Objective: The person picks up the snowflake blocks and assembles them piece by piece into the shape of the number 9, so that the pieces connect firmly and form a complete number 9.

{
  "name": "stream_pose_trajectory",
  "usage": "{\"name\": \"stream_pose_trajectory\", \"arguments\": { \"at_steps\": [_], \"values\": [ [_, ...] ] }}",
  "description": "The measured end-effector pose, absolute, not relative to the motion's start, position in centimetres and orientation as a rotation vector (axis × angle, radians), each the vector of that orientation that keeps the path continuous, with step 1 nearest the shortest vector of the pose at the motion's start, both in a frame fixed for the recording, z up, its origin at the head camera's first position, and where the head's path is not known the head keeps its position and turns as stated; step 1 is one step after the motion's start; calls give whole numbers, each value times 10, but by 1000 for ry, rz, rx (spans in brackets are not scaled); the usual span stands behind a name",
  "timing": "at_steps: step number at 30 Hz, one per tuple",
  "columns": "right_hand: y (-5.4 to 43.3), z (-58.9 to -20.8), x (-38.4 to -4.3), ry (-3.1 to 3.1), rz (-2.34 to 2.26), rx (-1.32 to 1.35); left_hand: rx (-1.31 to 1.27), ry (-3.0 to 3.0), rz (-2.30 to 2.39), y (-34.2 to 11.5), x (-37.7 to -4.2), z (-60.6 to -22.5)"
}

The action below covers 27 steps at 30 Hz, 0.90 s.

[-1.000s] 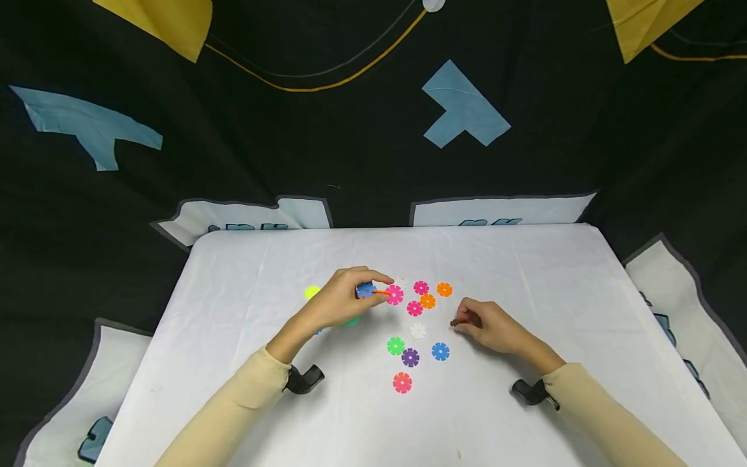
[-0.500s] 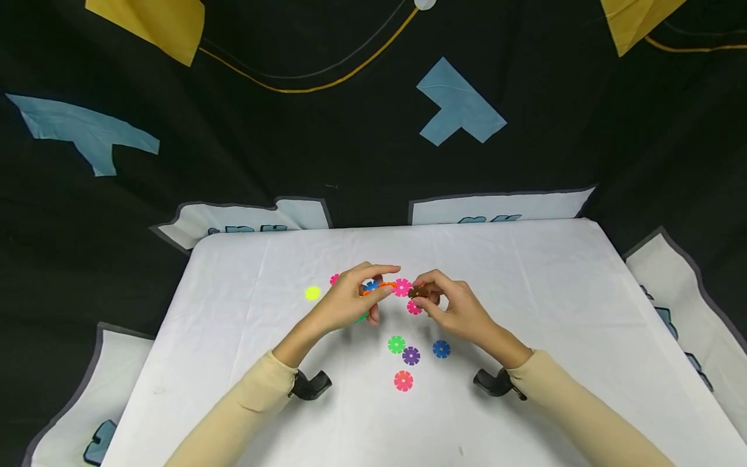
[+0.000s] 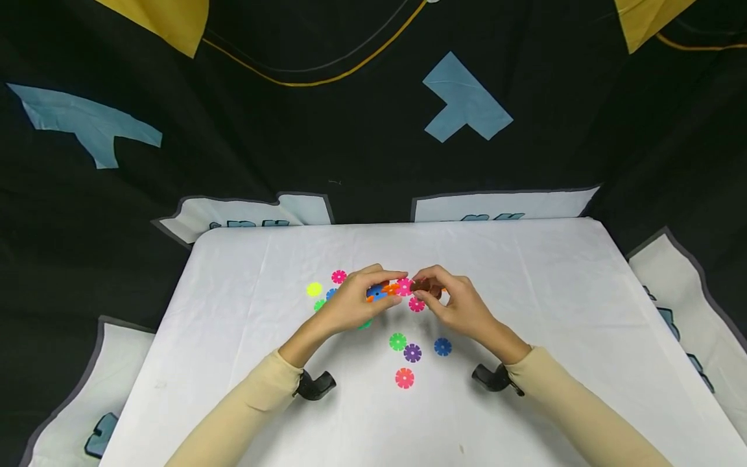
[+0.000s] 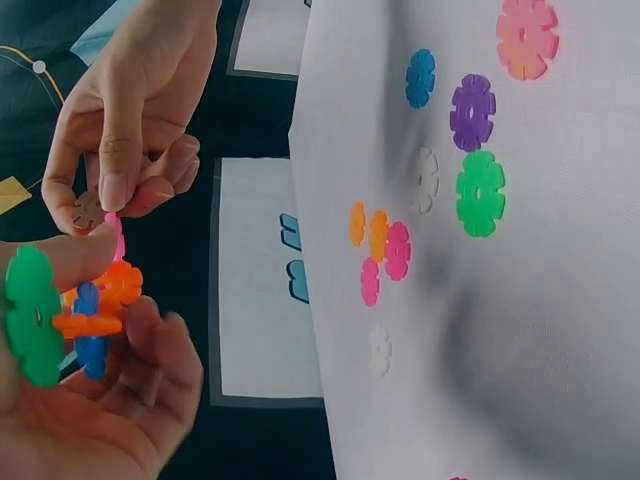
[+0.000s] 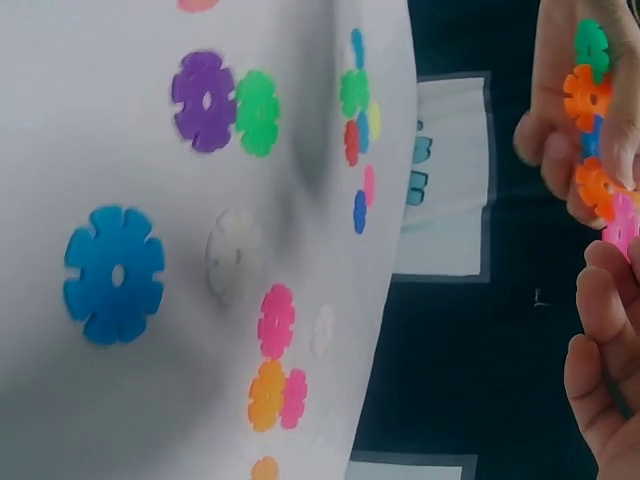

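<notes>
Two hands [image 3: 351, 301] [image 3: 462, 306], interlocked notched discs [image 4: 91, 352], cloth [image 3: 373, 421]

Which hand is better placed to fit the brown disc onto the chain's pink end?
Probably the right hand: it pinches the brown disc close beside the pink end disc. The left hand holds the chain of joined discs, so it seems better suited to steadying.

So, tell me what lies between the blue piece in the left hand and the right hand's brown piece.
The head view shows an orange piece, then a pink piece, between the blue piece and the brown piece.
</notes>
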State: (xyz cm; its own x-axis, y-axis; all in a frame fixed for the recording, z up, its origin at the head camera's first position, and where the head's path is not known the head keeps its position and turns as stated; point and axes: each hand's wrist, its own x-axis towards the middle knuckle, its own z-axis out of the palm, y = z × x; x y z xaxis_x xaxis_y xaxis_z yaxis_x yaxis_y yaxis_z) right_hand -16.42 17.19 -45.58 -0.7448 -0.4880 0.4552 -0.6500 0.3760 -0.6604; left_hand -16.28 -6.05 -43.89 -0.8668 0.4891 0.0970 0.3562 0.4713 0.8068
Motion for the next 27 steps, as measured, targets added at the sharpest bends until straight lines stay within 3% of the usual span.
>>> {"name": "stream_pose_trajectory", "arguments": {
  "at_steps": [10,27],
  "values": [
    [172,-464,-165,-2384,1169,1051,567,2415,1478,-52,-162,-436],
    [166,-469,-159,-2419,1385,1081,460,2424,1497,-49,-159,-440]
  ]
}}
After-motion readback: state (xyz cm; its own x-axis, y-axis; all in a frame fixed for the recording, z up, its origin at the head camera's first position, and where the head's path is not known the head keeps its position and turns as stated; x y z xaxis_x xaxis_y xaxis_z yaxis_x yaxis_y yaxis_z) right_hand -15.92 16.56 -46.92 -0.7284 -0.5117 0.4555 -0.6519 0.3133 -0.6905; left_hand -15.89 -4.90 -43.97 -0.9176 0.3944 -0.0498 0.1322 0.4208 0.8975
